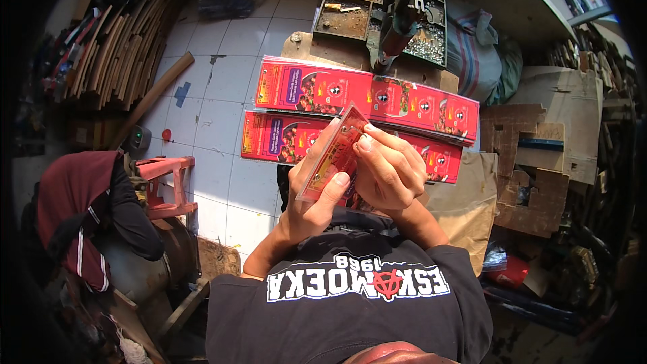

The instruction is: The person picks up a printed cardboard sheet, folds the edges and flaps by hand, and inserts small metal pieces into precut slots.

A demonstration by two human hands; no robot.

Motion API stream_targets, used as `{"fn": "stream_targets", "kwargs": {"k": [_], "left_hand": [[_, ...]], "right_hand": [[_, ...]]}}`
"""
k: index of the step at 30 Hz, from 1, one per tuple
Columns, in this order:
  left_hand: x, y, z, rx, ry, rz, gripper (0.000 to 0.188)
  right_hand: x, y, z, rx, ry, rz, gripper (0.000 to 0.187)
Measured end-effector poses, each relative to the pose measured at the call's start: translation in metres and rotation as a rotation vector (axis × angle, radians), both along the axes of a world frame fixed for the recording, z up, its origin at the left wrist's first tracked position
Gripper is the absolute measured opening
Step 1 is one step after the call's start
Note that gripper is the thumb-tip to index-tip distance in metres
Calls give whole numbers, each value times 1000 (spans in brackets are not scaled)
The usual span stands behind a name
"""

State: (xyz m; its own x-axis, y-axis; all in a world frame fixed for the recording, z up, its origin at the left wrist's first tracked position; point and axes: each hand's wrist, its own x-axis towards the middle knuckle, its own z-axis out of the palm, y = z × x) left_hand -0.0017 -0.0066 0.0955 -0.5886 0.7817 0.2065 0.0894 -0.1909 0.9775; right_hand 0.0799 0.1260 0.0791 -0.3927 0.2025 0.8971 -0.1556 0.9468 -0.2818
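Observation:
Over my lap I hold a folded, glossy red printed sheet with clear edges, tilted on a slant. My left hand is closed round its lower left side, the thumb lying across its face. At its upper right edge the fingertips and thumb of my right hand pinch it. Just beyond my hands lie two long stacks of similar red printed sheets, the far stack and the near stack. My hands partly cover the near stack.
Behind the stacks stands a hand-lever press between metal trays of small metal parts. Cut cardboard and brown paper lie right, with a striped sack beyond. At left are a red stool, a draped jacket and stacked boards.

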Motion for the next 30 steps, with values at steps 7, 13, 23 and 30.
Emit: {"fn": "stream_targets", "kwargs": {"k": [7,13,23,30], "left_hand": [[1,-3,0,-24,52,-2,63],[4,-5,-6,-2,10,-43,67],[8,-2,-5,58,-188,5,62],[3,-2,-24,126,-287,58,54]], "right_hand": [[4,-2,9,102,-78,-33,35],[9,-4,14,157,-148,-75,32],[5,-2,8,-291,-39,81,31],[15,14,-3,-843,-65,375,29]]}}
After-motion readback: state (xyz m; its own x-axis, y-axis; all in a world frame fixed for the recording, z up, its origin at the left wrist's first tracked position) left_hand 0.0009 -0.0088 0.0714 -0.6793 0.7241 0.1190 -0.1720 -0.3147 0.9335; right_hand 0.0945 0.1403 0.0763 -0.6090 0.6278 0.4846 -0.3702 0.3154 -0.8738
